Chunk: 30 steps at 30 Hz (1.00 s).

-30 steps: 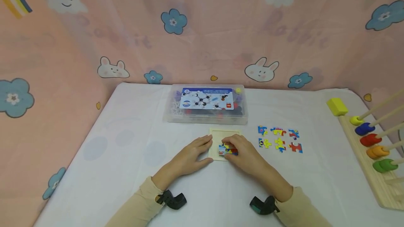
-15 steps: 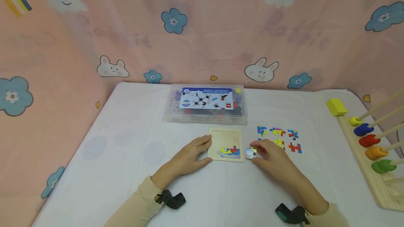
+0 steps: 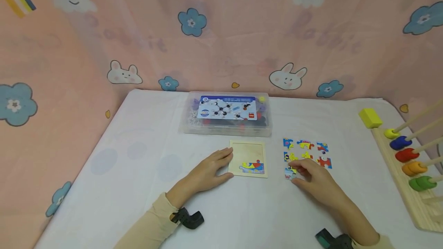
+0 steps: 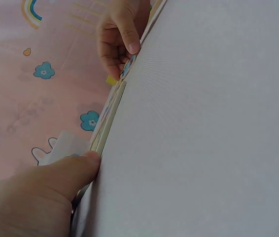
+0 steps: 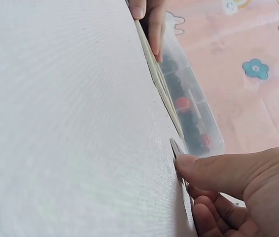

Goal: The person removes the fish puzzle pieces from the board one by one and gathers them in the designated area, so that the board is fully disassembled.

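Observation:
My left hand (image 3: 209, 170) rests along the left edge of a square wooden puzzle tray (image 3: 246, 153), fingers straight and apart. Joined puzzle pieces (image 3: 253, 168) in blue, yellow and red lie in the tray's lower right corner. To the right of the tray, my right hand (image 3: 316, 181) pinches a light blue puzzle piece (image 3: 288, 174) low over the cloth. Seen from the right wrist, that piece (image 5: 174, 147) is edge-on and slightly tilted under the thumb. Several loose puzzle pieces (image 3: 324, 162) lie in rows just beyond this hand, which partly covers some.
A clear plastic case (image 3: 226, 128) with a molecule-model label stands behind the tray. At the right edge is a wooden rack (image 3: 398, 180) with coloured beads on pegs, a yellow block (image 3: 370, 118) at its far end. A pink patterned curtain (image 3: 228, 41) hangs behind.
My right hand has carried the light blue piece from the tray rightward, to the near-left end of the loose pieces. The left hand stays on the tray's edge.

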Tool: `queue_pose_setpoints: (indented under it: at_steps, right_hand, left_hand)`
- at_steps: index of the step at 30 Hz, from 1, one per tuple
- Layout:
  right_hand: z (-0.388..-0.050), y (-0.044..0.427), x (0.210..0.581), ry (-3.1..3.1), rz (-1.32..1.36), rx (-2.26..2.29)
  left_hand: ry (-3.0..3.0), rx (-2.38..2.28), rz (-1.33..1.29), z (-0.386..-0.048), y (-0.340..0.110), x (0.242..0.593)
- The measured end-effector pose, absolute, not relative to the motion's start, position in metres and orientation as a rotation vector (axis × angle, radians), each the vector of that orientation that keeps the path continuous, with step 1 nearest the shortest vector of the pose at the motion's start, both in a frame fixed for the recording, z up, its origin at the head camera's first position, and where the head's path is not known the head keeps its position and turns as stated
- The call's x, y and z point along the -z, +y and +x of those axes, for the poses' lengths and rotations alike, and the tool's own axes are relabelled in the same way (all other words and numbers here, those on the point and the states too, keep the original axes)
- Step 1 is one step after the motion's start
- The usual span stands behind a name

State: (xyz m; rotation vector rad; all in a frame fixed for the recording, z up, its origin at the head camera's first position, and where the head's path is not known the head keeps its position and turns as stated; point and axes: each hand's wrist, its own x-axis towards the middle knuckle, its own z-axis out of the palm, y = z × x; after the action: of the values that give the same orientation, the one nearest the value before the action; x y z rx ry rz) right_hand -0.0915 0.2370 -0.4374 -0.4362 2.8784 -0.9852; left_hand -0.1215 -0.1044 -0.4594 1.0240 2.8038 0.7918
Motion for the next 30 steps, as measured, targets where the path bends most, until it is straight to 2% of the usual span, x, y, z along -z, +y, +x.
queue_pose_setpoints:
  at_steps: [10, 30]
  right_hand:
    - [-0.0933, 0.237, 0.4434, 2.919, -0.512, 1.04]
    - [-0.0886, 0.2349, 0.4395, 2.949, -0.425, 1.034]
  left_hand:
    - [2.817, -0.762, 1.035, -0.1227, -0.1057, 0.4589]
    - [2.805, -0.779, 1.021, -0.1229, -0.1046, 0.4621]
